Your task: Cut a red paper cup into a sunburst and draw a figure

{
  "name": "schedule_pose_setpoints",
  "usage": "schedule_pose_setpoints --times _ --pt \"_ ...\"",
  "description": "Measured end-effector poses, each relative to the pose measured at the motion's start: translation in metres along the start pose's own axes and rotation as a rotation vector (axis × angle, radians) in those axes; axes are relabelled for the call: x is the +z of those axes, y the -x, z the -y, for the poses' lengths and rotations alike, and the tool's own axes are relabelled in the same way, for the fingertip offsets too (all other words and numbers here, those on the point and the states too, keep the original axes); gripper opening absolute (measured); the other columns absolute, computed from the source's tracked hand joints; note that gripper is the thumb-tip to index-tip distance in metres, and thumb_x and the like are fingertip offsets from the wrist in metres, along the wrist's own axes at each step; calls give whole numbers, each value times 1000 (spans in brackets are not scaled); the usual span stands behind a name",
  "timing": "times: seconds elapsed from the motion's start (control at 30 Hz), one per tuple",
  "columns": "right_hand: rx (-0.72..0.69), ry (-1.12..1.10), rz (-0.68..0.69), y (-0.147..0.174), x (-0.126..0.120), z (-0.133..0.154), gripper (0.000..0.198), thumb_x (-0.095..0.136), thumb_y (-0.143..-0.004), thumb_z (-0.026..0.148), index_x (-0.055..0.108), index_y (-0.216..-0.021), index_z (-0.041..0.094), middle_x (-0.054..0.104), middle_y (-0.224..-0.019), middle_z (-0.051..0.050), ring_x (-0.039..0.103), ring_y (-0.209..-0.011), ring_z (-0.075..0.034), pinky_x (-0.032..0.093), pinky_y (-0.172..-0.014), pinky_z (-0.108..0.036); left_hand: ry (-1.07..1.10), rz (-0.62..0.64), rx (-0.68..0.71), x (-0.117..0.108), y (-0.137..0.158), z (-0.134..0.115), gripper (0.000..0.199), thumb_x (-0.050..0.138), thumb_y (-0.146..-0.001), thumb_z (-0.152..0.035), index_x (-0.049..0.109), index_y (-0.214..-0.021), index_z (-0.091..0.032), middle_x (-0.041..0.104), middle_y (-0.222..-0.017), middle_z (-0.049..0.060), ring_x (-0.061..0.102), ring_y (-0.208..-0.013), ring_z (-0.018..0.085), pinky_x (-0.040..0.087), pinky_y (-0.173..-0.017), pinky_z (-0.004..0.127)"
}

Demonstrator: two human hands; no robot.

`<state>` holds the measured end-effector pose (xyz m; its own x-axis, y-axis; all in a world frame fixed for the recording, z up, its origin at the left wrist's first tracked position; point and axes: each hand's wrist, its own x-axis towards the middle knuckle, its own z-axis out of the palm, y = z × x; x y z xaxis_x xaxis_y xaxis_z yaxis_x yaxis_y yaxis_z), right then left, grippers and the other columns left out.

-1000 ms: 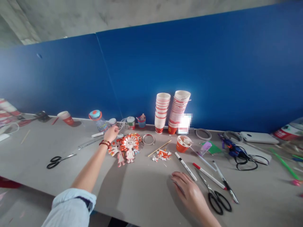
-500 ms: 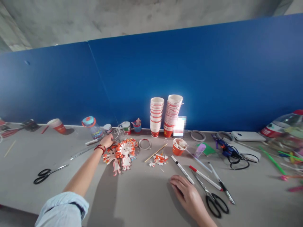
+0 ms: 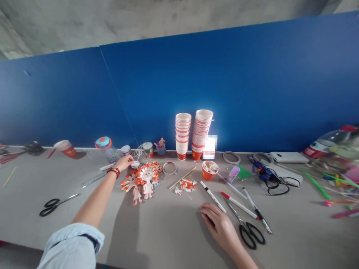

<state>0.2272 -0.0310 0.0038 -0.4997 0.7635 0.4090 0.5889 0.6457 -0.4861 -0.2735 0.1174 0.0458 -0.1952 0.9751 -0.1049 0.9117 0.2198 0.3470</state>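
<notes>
My left hand (image 3: 125,163) reaches to the back of the table, its fingers pinched at a small white piece (image 3: 136,164) with a thin white cord (image 3: 139,151). What exactly the fingertips grip is partly hidden. Just in front lie paper cut-out figures (image 3: 148,179) with orange-and-white fringed manes. My right hand (image 3: 220,224) rests on the table, fingers loosely bent and holding nothing. Close to it are a white marker (image 3: 213,197), a red-capped marker (image 3: 239,205) and black-handled scissors (image 3: 246,229).
Two tall stacks of paper cups (image 3: 183,136) stand by the blue partition (image 3: 224,74). A cut cup (image 3: 209,172) holds scraps. More scissors (image 3: 53,205), a ruler (image 3: 94,180) and a clear jar (image 3: 105,149) lie left; a glue gun (image 3: 266,172) and a bottle (image 3: 325,144) stand right.
My left hand has drawn slightly back and left, and the white piece now shows beside its fingertips. The view has shifted a little. My right hand stays resting on the table.
</notes>
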Motion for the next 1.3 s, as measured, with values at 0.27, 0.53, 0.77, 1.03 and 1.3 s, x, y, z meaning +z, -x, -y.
schedule_pose_setpoints --times 0.27,0.53,0.77,1.03,1.3 --pt "16 -4 -10 -2 0 1 26 42 -96 22 68 -97 22 70 -101 -11 69 -92 -22 56 -80 -34 33 -402 234 -57 -12 -68 25 42 -96 -25 59 -113 -19 66 -111 6 61 -104 21 47 -92 31" --pt "60 -24 -9 0 4 0 26 41 -96 20 67 -95 22 69 -98 -9 68 -92 -22 55 -81 -34 -42 -501 450 -63 -63 -154 21 48 -95 -21 65 -106 -18 64 -114 9 58 -111 23 44 -99 36" --pt "80 -75 -25 -1 4 0 24 43 -96 19 66 -93 23 69 -96 -8 68 -90 -21 55 -81 -33 -109 -451 413 -48 -80 -157 31 56 -94 -33 57 -121 -17 59 -122 10 62 -103 22 54 -87 42" --pt "68 -55 -30 -2 5 -1 24 43 -95 18 67 -92 22 69 -94 -7 68 -89 -21 55 -81 -33 -151 -386 405 -43 -86 -160 31 56 -94 -33 57 -121 -17 59 -123 10 61 -103 22 54 -87 42" --pt "83 -78 -31 -2 4 1 24 43 -94 17 66 -92 22 69 -94 -7 67 -90 -21 54 -81 -33 -178 -355 331 -29 -87 -167 30 56 -94 -33 58 -121 -18 59 -123 10 61 -103 22 54 -87 42"
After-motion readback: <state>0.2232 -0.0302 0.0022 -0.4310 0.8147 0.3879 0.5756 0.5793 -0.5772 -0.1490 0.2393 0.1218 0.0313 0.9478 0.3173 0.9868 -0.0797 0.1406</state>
